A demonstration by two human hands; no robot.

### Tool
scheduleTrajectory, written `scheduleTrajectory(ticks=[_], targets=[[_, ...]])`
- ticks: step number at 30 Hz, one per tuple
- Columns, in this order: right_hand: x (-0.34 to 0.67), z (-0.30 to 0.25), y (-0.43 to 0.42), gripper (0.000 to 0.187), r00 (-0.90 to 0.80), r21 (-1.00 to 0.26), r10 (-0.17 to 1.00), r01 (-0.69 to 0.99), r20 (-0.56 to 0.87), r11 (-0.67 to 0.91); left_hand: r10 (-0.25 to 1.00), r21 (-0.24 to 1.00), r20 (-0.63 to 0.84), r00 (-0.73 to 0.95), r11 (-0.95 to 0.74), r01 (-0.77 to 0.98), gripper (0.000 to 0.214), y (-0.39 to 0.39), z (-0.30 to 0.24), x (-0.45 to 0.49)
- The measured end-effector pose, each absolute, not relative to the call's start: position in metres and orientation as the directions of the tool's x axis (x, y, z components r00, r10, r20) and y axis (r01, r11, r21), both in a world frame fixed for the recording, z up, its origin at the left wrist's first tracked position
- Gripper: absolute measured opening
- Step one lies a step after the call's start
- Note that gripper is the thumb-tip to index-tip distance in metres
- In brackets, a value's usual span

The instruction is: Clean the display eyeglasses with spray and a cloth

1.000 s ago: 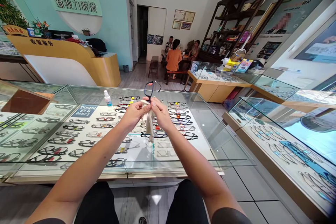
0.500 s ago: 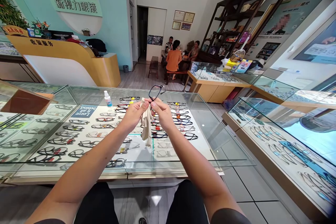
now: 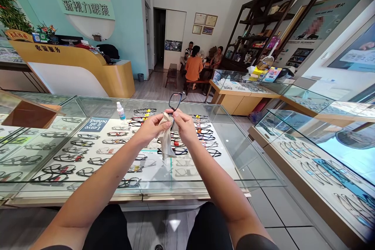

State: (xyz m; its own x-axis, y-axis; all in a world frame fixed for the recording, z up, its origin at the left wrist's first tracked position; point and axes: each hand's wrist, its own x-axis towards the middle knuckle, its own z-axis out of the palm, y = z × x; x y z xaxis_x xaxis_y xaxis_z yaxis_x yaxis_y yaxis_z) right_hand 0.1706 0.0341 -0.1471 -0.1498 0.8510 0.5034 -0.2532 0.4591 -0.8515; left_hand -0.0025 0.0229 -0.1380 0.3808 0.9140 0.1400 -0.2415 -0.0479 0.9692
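Observation:
A pair of black-framed glasses [image 3: 176,100] is held up over the glass display counter [image 3: 234,152]. My right hand [image 3: 182,125] pinches the frame from below. My left hand [image 3: 152,126] is closed on a pale cleaning cloth [image 3: 166,140], which hangs down between both hands and touches the glasses. Both hands sit close together above the rows of glasses lying inside the case.
A small white spray bottle [image 3: 120,111] stands on the counter left of my hands. More glass cases lie to the left and right [image 3: 307,152]. A curved wooden reception desk [image 3: 88,66] stands behind. Three people sit at a table [image 3: 195,66] at the back.
The glasses have shifted slightly right and turned in my fingers. The cloth has bunched up closer to the frame. My hands have stayed in nearly the same place.

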Motion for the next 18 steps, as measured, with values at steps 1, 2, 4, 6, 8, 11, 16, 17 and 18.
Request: scheduleTrajectory(ticks=[1, 2, 4, 6, 8, 11, 16, 17, 18], targets=[[0.171, -0.147, 0.034, 0.05, -0.151, -0.854, 0.851, -0.241, 0.502, 0.461, 0.917, 0.973, 0.137, 0.375, -0.053, -0.226, 0.065, 0.023, -0.138, -0.002], [0.171, -0.146, 0.033, 0.052, -0.152, -0.857, 0.852, -0.228, 0.501, 0.463, 0.918, 0.975, 0.138, 0.372, -0.06, -0.215, 0.064, 0.023, -0.138, -0.002], [0.171, -0.145, 0.032, 0.053, -0.155, -0.859, 0.852, -0.213, 0.501, 0.466, 0.918, 0.975, 0.16, 0.364, -0.089, -0.204, 0.062, 0.023, -0.139, -0.002], [0.172, -0.144, 0.031, 0.053, -0.156, -0.856, 0.848, -0.207, 0.506, 0.473, 0.918, 0.973, 0.187, 0.35, -0.124, -0.197, 0.059, 0.022, -0.139, -0.003], [0.172, -0.144, 0.031, 0.053, -0.16, -0.853, 0.842, -0.194, 0.515, 0.485, 0.919, 0.971, 0.199, 0.34, -0.138, -0.194, 0.058, 0.022, -0.139, -0.003], [0.17, -0.144, 0.03, 0.056, -0.156, -0.852, 0.84, -0.176, 0.519, 0.494, 0.928, 0.968, 0.2, 0.314, -0.137, -0.213, 0.058, 0.02, -0.138, 0.0], [0.164, -0.143, 0.026, 0.057, -0.168, -0.845, 0.829, -0.158, 0.533, 0.511, 0.941, 0.953, 0.246, 0.234, -0.19, -0.236, 0.059, 0.018, -0.135, 0.006], [0.163, -0.143, 0.026, 0.057, -0.174, -0.841, 0.823, -0.159, 0.54, 0.518, 0.942, 0.95, 0.255, 0.217, -0.202, -0.238, 0.06, 0.018, -0.134, 0.007], [0.162, -0.143, 0.025, 0.056, -0.178, -0.836, 0.818, -0.163, 0.547, 0.523, 0.945, 0.948, 0.26, 0.198, -0.211, -0.24, 0.061, 0.018, -0.134, 0.008]])
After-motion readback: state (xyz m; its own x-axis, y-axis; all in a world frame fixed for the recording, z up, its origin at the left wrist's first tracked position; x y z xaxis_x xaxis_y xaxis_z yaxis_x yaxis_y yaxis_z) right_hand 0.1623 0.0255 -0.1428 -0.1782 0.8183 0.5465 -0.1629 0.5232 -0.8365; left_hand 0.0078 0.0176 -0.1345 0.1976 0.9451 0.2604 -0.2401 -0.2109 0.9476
